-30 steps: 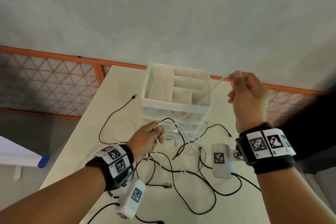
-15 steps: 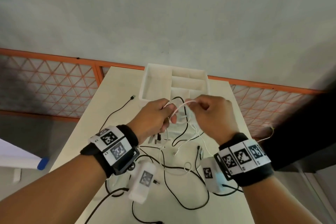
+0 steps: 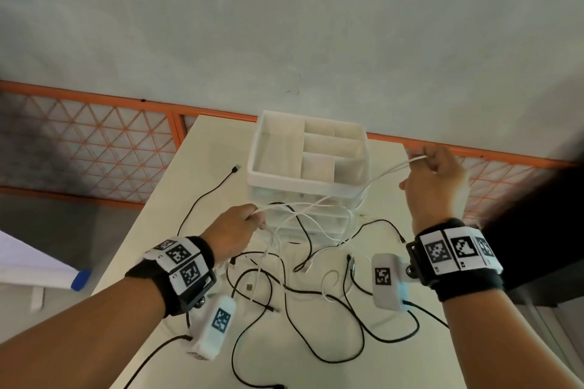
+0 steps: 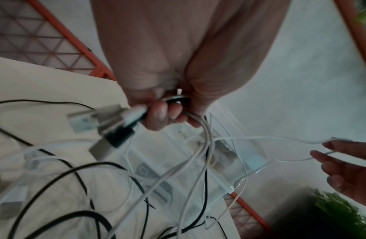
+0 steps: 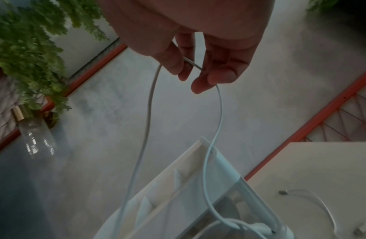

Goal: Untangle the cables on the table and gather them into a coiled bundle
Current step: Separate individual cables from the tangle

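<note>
White cable [image 3: 390,171] | right hand [image 3: 434,185] pinches, raised | left hand [image 3: 234,234] grips bundle

Wrists: both are wearing black wristbands [image 3: 196,275] carrying white panels of black square markers.
Cameras: white boxes [image 3: 212,328], each showing one marker, are hanging beneath.
Forearms: bare.

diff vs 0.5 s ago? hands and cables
The right hand has swung out from beside the left hand to the right, past the white organizer, drawing a white cable out with it. The left hand has dropped lower toward the table, keeping its grip on the gathered cable ends. The black cables remain tangled on the table; the organizer has not moved.
</note>
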